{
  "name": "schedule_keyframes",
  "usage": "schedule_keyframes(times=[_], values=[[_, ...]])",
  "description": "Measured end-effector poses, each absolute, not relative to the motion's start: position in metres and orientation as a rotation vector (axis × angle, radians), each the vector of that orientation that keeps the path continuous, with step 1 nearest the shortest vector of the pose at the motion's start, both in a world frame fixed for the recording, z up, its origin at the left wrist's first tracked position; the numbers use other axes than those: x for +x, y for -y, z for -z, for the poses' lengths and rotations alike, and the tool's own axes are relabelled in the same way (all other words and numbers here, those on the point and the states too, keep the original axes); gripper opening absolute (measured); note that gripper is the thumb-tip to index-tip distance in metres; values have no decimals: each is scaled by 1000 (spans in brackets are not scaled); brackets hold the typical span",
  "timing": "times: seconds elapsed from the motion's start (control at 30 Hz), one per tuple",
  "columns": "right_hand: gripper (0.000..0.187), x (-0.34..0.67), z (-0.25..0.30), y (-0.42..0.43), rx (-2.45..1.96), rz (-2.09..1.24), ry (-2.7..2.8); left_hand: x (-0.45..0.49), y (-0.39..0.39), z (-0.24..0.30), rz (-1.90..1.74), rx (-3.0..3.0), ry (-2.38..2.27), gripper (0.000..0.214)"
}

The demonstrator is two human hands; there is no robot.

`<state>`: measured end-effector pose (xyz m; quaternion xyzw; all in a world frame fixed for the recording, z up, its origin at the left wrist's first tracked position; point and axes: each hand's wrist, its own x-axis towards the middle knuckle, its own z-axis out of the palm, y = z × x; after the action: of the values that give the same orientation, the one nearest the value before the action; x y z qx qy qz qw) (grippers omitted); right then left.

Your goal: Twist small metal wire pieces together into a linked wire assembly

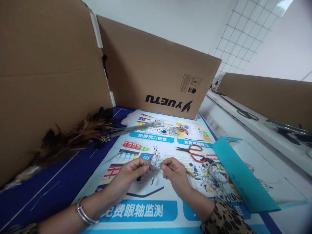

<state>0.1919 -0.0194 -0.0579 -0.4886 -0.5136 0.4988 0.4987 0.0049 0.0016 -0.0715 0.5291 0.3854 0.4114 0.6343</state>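
My left hand (136,169), with a silver bangle at the wrist, is closed, thumb and fingers pinched on the left side of a small tangle of thin wire (155,158). My right hand (175,172) comes from a leopard-print sleeve and pinches the same tangle from the right. The tangle looks silvery, with loops sticking up and a few dark bits; its exact make is too fine to tell. Beyond my right hand lie red-handled scissors (196,152), blades pointing left. To its right spreads a heap of thin wire and small dark pieces (212,178) with a clear roll (220,172).
A bundle of straight wires (136,128) lies at the back. Brown feathers (73,133) line the left side against a cardboard wall (48,65). Another cardboard panel (151,68) closes the back. A teal folder (243,175) rests at the right, beside a white ledge (234,107).
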Motion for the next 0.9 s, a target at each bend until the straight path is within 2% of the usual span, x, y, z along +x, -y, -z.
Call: schedule_keyframes(times=[0.6, 0.8, 0.9], values=[[16, 188, 65, 18, -1084, -1307, 1134, 11, 7, 57, -932, 1010, -785, 12], [12, 191, 65, 20, -1091, -1160, 1347, 11, 9, 54, -956, 941, -707, 15], [21, 195, 64, 21, -1105, -1000, 1517, 11, 10, 54, -964, 951, -711, 23]])
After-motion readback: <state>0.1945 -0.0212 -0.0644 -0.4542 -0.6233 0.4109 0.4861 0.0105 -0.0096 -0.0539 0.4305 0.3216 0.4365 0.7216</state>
